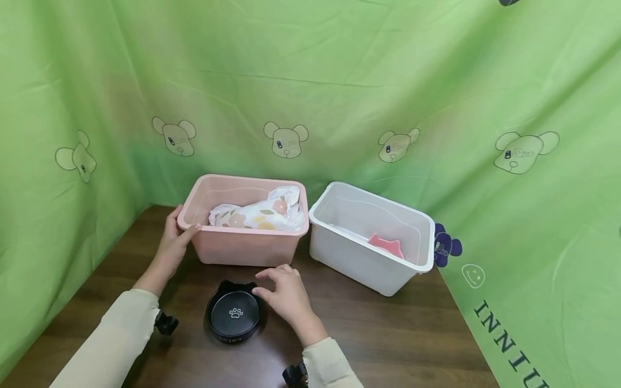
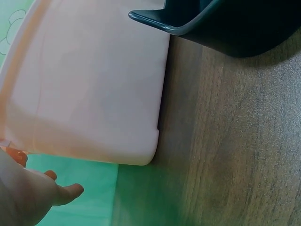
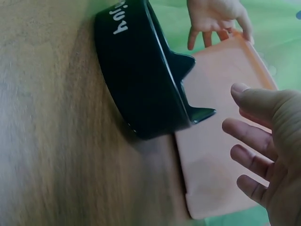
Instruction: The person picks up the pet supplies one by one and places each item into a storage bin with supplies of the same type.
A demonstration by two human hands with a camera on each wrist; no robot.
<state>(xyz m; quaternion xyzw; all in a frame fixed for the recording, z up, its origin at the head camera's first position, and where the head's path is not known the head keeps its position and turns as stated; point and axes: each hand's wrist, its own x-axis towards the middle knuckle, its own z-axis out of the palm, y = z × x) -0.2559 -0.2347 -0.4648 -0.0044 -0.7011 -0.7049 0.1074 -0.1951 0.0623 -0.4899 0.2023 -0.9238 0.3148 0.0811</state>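
My left hand grips the left front corner of a pink plastic bin, its thumb at the front rim. Inside that bin lies a white cloth bundle with a flower print and ruffled edge. In front of it, a black cat-eared bowl with a white paw print sits on the table. My right hand hovers beside the bowl's right ear, thumb and fingers apart, holding nothing. The right wrist view shows a gap between those fingertips and the bowl's ears.
To the right of the pink bin stands a white bin, set at an angle, with a pink pointed-edged piece inside. Brown wood-grain table lies under everything. A green printed cloth hangs behind and along both sides.
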